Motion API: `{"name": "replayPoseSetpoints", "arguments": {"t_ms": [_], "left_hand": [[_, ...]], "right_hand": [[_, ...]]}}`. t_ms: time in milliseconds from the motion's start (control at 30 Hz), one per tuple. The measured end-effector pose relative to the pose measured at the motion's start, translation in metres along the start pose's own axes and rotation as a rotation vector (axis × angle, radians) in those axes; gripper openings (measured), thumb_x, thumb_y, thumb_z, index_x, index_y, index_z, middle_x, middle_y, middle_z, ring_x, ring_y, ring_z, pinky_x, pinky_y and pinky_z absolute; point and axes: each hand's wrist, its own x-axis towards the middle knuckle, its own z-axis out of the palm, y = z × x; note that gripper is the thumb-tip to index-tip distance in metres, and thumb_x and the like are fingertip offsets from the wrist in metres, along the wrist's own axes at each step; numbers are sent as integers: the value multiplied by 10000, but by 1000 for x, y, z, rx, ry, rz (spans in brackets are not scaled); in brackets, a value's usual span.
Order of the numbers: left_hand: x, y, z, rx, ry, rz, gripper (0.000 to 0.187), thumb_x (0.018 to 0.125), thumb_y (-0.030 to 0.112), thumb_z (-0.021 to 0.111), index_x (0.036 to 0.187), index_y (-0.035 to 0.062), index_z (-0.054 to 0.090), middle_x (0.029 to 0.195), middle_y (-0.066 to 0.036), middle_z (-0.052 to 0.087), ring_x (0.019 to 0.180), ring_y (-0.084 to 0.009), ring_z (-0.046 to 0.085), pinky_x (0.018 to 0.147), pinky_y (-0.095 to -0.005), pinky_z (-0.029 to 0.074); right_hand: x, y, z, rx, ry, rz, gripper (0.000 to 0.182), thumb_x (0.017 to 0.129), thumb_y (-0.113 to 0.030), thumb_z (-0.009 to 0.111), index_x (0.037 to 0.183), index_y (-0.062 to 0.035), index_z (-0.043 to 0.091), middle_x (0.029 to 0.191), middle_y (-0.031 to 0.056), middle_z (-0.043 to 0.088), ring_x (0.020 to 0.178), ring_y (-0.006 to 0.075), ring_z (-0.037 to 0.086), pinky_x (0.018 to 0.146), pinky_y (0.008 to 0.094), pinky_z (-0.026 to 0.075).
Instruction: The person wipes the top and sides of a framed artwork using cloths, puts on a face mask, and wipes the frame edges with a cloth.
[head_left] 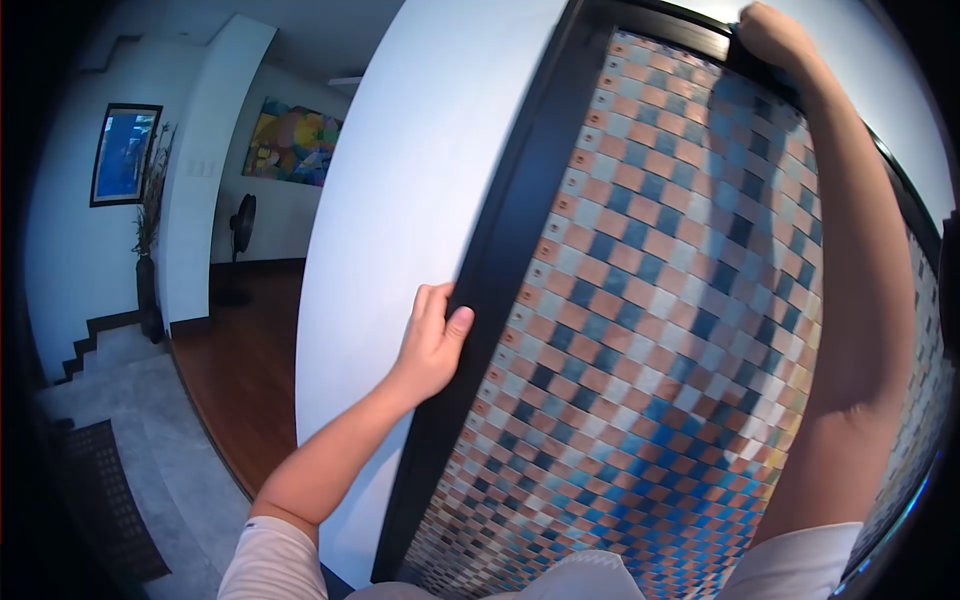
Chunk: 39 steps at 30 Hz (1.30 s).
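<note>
A large panel woven from copper, grey and dark blue squares [640, 300] fills the middle and right, set in a black frame [525, 190] against a white wall. My left hand [435, 340] grips the frame's left side, its thumb on the front face and its fingers curled round the outer edge. Stretched up to the frame's top edge, my right hand [778, 40] is closed, with something dark [760, 68] under it that I cannot make out. My right forearm covers part of the panel's right side.
A second woven panel [895, 480] stands at far right. Leftward are grey steps [180, 430], a dark mat [115, 500], a wooden floor [240, 370], a black standing fan [240, 225] and a tall dark vase [148, 290] with dry stems.
</note>
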Motion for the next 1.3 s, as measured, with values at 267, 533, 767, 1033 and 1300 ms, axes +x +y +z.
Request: {"name": "replayPoseSetpoints", "arguments": {"t_ms": [267,533,767,1033,1300], "left_hand": [[3,-10,-7,-61,26,162,347,923,226,544,1103,-63,476,1195,-182,336,1031,-280,418,912,-364,368],[-8,-20,-5,-62,28,192,306,905,231,571,1015,-36,470,1255,-196,311,1122,-308,393,1002,-404,313],[-8,-22,-1,-153,42,163,307,928,239,530,1036,-44,481,1249,-188,312,1127,-291,371,989,-396,317],[-9,-24,2,-335,72,138,432,982,330,391,1104,-66,512,1253,-192,328,1123,-295,362,991,-390,291],[-10,-30,0,-249,45,141,458,1000,325,328,1129,-73,515,1216,-162,348,1103,-276,365,978,-373,304]], "right_hand": [[21,-139,26,17,184,-200,256,733,-131,536,902,-67,717,992,205,656,949,357,627,842,412,492],[-7,-139,50,156,568,-327,268,698,-19,514,870,-70,713,956,184,595,937,368,564,870,423,452],[-102,-154,30,-22,252,-522,223,695,-7,530,826,-34,708,1006,200,560,996,365,506,896,397,428],[-258,-173,42,181,185,-1016,136,669,-124,618,759,-61,698,996,106,518,1038,292,521,864,422,466],[-106,-151,39,162,429,-615,215,704,5,519,820,-13,700,1008,204,561,998,366,507,894,397,434]]}}
